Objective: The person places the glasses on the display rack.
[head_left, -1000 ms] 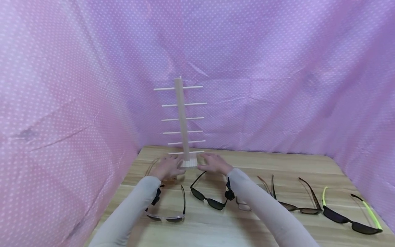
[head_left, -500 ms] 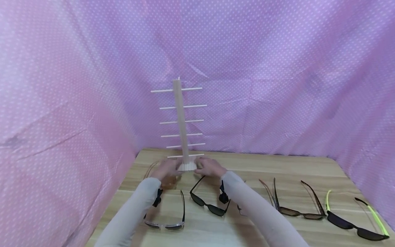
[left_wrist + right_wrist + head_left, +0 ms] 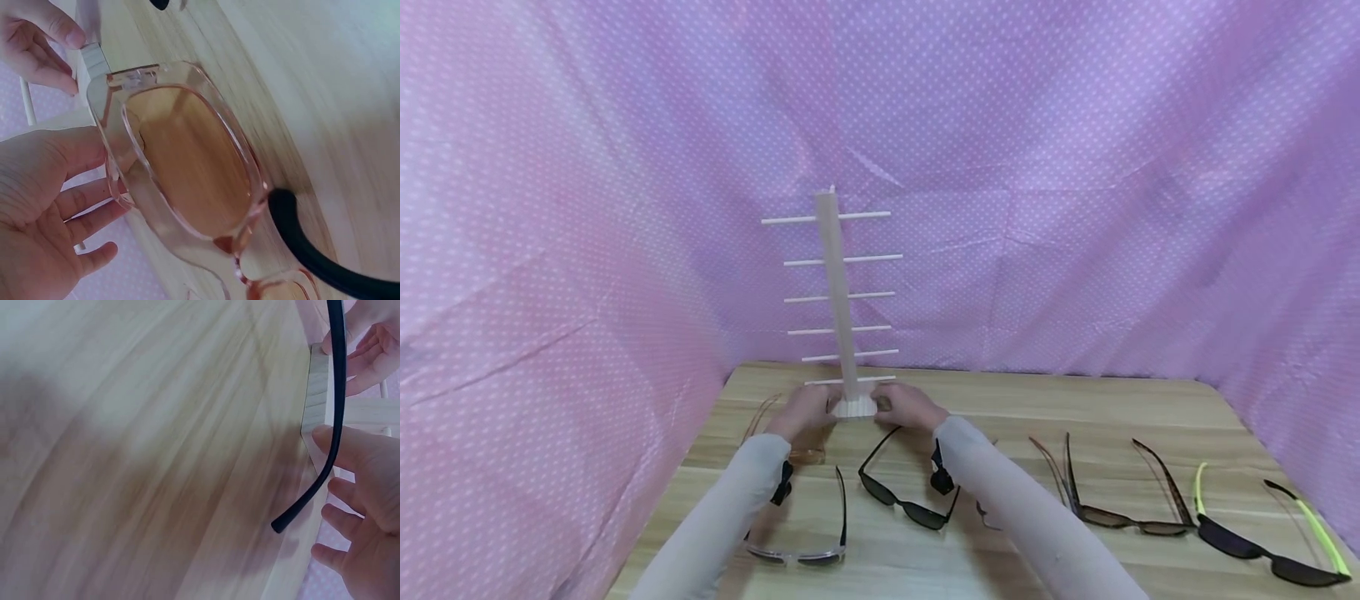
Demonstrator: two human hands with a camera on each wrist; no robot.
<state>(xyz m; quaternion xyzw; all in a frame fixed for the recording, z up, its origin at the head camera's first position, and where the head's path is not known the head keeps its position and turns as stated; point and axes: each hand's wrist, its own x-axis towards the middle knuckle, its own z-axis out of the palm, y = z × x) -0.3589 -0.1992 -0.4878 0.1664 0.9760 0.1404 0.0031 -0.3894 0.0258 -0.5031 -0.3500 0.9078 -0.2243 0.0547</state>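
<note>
A pale wooden display stand (image 3: pixel 838 300) with several crossbars rises at the back of the table. My left hand (image 3: pixel 805 410) grips the left side of its base (image 3: pixel 855 407), and my right hand (image 3: pixel 913 406) grips the right side. The right wrist view shows each thumb at a front corner of the base, fingers along the sides. Glasses with a clear orange frame (image 3: pixel 187 162) lie just in front of my left hand, partly hidden by it in the head view. Black sunglasses (image 3: pixel 891 497) lie below my right hand, one temple (image 3: pixel 338 394) reaching toward the base.
Clear-framed sunglasses (image 3: pixel 797 557) lie at the front left. Thin-rimmed glasses (image 3: pixel 987 518) are mostly hidden by my right sleeve. Brown glasses (image 3: pixel 1123 521) and sunglasses with yellow-green temples (image 3: pixel 1262 554) lie to the right. A pink dotted cloth (image 3: pixel 1037 208) surrounds the wooden table.
Both hands have drawn in against the sides of the stand's base and now hold it. The head view has tilted slightly. The glasses still lie in the same arrangement.
</note>
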